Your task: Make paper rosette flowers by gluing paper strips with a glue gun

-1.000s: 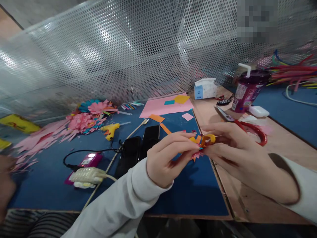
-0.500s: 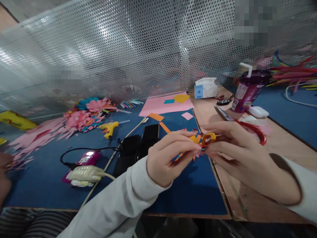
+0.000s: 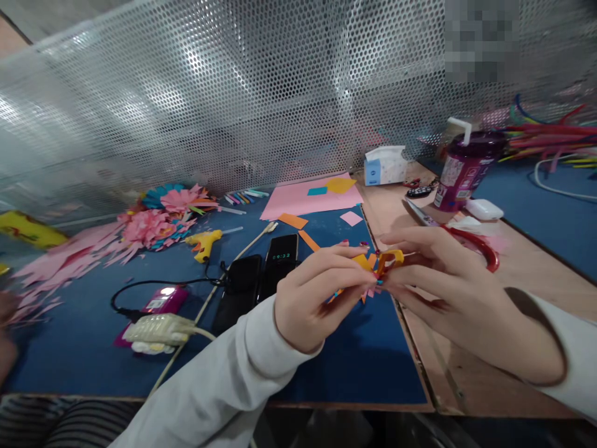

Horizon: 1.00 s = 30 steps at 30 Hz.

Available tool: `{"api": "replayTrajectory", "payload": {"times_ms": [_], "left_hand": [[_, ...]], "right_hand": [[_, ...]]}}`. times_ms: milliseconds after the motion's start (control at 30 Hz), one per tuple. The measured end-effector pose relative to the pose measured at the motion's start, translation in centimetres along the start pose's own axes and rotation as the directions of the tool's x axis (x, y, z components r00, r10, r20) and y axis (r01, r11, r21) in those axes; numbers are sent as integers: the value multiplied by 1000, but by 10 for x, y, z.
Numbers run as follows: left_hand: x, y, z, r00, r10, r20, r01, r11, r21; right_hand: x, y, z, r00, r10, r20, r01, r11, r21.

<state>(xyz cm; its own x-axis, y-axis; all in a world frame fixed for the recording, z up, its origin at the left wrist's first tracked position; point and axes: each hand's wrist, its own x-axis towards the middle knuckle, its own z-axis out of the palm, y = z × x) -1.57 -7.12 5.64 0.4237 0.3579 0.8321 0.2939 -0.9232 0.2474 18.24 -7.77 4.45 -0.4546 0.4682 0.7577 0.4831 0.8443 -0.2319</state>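
Between my two hands is a small paper flower (image 3: 388,260) with yellow, orange, pink and blue pieces; my fingers cover much of it. My left hand (image 3: 317,289) pinches its left side, fingertips closed on the paper. From the right, my right hand (image 3: 454,292) closes thumb and fingers on a folded yellow loop of it. Just behind my right hand lie red-handled scissors (image 3: 480,246). Beyond my left hand are an orange paper strip (image 3: 308,240) and a pink paper square (image 3: 351,218). Two dark phones (image 3: 239,283) lie left of it, one showing lit digits.
A yellow glue gun (image 3: 204,244), a power bank (image 3: 165,301) and cables lie on the left. Pink paper flowers (image 3: 152,227) are beyond. Pink sheet (image 3: 303,199), tissue pack (image 3: 385,167) and purple cup (image 3: 469,171) stand toward the mesh screen (image 3: 261,93). Another person's hand (image 3: 5,330) is at far left.
Both hands keep nearly the same hold on the paper flower. The view has shifted very slightly. One phone's screen has lit up with digits.
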Motion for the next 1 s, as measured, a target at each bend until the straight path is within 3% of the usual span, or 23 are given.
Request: {"api": "replayTrajectory", "payload": {"times_ms": [1000], "left_hand": [[-1,-3,6,1000,-23,-9,24,999,45]], "right_hand": [[0,3,2,1000,0,20,1,1000,-17]]}}
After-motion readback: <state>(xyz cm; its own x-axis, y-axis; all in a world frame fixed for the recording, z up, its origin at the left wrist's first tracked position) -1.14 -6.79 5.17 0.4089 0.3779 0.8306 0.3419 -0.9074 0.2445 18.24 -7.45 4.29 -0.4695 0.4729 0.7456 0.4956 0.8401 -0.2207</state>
